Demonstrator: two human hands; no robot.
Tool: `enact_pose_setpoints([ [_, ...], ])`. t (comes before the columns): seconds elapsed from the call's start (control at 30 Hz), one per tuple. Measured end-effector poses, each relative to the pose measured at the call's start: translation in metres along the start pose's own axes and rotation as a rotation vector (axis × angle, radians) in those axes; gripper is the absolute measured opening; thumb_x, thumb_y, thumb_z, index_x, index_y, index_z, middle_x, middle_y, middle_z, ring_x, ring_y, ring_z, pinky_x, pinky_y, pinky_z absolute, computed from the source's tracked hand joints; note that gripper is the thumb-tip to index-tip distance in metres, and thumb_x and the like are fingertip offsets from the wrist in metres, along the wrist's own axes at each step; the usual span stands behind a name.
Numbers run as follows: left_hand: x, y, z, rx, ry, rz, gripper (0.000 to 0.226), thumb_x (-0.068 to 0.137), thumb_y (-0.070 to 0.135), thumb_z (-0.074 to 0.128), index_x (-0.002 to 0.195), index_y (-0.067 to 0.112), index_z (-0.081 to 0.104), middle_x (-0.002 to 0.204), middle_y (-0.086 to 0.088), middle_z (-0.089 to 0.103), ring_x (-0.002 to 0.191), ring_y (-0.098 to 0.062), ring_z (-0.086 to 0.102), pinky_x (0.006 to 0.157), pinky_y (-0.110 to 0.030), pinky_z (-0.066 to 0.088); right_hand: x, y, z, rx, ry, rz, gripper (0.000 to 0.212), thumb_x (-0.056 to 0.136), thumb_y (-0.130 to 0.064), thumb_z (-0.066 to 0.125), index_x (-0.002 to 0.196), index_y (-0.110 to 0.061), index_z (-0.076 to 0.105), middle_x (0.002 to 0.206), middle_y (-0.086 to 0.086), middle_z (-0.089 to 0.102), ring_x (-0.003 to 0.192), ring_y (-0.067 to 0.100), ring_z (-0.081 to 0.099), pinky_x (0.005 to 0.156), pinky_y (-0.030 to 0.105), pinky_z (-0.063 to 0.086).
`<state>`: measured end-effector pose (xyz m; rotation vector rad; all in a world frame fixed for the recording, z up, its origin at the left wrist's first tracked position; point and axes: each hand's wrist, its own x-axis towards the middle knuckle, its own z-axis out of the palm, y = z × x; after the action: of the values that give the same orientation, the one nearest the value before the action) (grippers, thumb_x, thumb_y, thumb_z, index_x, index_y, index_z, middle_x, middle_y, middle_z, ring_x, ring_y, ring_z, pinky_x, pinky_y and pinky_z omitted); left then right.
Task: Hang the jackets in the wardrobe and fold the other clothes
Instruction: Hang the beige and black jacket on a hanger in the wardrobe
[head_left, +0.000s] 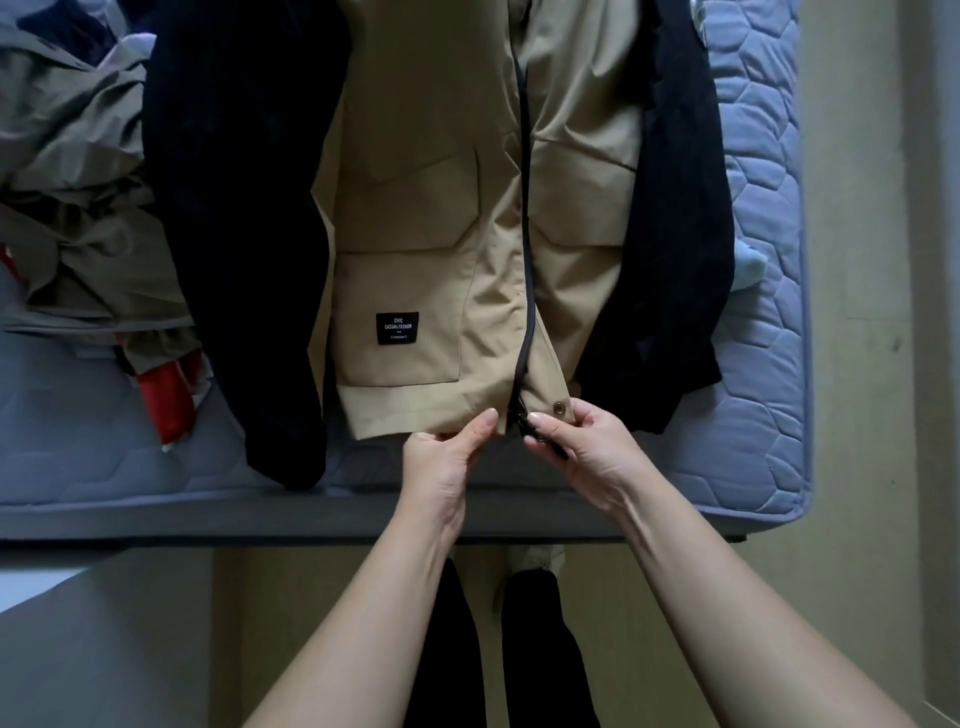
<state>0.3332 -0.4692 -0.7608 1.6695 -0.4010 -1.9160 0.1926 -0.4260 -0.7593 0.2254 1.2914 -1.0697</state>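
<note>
Bed (763, 364): blue-grey mattress, quilted in a honeycomb pattern, bare of sheets, filling the upper part of the view; near edge running straight across in front of the person, right edge running away toward the top.
Floor (852, 338): pale and smooth, seen right of the bed and again below its near edge.
Lower left corner: flat grey area, too dim to tell what.
Jacket (431, 208): beige, spread front-up along the middle of the bed, hem just short of the near edge, collar out of view at the top.
Sleeves (234, 208): dark navy, one down each side of the beige body, the left one reaching nearly to the mattress edge.
Zip (524, 234): dark line down the jacket's middle, ending at the hem between the hands.
Label (397, 328): small black patch with white lettering on the lower left pocket.
Snap (560, 409): round, on the hem just right of the zip.
Left hand (447, 457): pinching the hem just left of the zip, thumb on top.
Right hand (582, 447): fingers curled, pinching the dark zip end at the hem.
Pile (72, 182): crumpled olive and dark clothes on the left of the bed, touching the left sleeve.
Red cloth (166, 395): poking out under the pile, beside the left sleeve.
Legs (452, 649): in dark trousers, standing on the floor against the bed.
</note>
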Motion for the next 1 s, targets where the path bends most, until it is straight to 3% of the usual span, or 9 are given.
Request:
enact_pose_setpoints([
  [0.07, -0.002, 0.003, 0.004, 0.052, -0.001, -0.019, 0.016, 0.075, 0.001, 0.074, 0.064, 0.010, 0.068, 0.056, 0.006, 0.061, 0.046, -0.003, 0.051, 0.046, -0.014, 0.042, -0.001, -0.001, 0.000, -0.058, 0.014, -0.020, 0.009, 0.078, 0.002, 0.068, 0.081, -0.004, 0.061, 0.067, 0.002, 0.068, 0.060, 0.009, 0.065, 0.056, 0.019, 0.053],
  [0.13, -0.001, 0.006, 0.005, 0.025, 0.015, -0.055, 0.023, 0.075, 0.000, 0.074, 0.057, 0.011, 0.065, 0.051, 0.007, 0.054, 0.040, -0.002, 0.043, 0.041, -0.013, 0.037, -0.003, 0.000, -0.002, -0.139, 0.032, -0.045, 0.014, 0.073, -0.006, 0.073, 0.082, -0.008, 0.062, 0.069, 0.000, 0.069, 0.060, 0.008, 0.063, 0.053, 0.018, 0.049],
  [0.23, -0.001, 0.010, 0.009, -0.138, 0.006, -0.119, 0.027, 0.077, -0.005, 0.069, 0.052, 0.005, 0.071, 0.060, -0.003, 0.066, 0.055, -0.009, 0.065, 0.053, -0.015, 0.052, -0.004, 0.005, -0.001, -0.119, 0.074, -0.101, 0.010, 0.076, -0.004, 0.072, 0.079, -0.010, 0.065, 0.071, -0.002, 0.070, 0.061, 0.006, 0.063, 0.050, 0.015, 0.047],
  [0.3, -0.001, 0.012, 0.012, -0.229, -0.005, -0.139, 0.028, 0.077, -0.008, 0.066, 0.053, 0.003, 0.072, 0.064, -0.007, 0.070, 0.062, -0.013, 0.070, 0.057, -0.017, 0.054, -0.005, 0.010, 0.004, -0.031, 0.089, -0.143, 0.008, 0.078, 0.000, 0.070, 0.078, -0.007, 0.066, 0.072, 0.001, 0.070, 0.062, 0.006, 0.065, 0.052, 0.015, 0.050],
  [0.6, -0.003, 0.011, 0.020, -0.195, 0.017, -0.140, 0.026, 0.078, -0.004, 0.069, 0.053, 0.004, 0.073, 0.062, -0.005, 0.068, 0.057, -0.009, 0.066, 0.047, -0.014, 0.049, -0.004, 0.018, 0.019, 0.142, 0.149, -0.330, 0.015, 0.079, 0.003, 0.066, 0.071, -0.010, 0.063, 0.071, 0.002, 0.071, 0.065, 0.009, 0.067, 0.056, 0.017, 0.052],
  [1.0, -0.001, 0.020, 0.020, -0.279, 0.057, -0.132, 0.014, 0.075, -0.002, 0.070, 0.061, 0.002, 0.073, 0.060, -0.006, 0.067, 0.056, -0.008, 0.066, 0.048, -0.013, 0.050, -0.006, 0.019, 0.019, 0.030, 0.153, -0.407, 0.018, 0.080, -0.002, 0.069, 0.069, -0.016, 0.070, 0.076, 0.002, 0.072, 0.071, 0.009, 0.067, 0.062, 0.019, 0.053],
])
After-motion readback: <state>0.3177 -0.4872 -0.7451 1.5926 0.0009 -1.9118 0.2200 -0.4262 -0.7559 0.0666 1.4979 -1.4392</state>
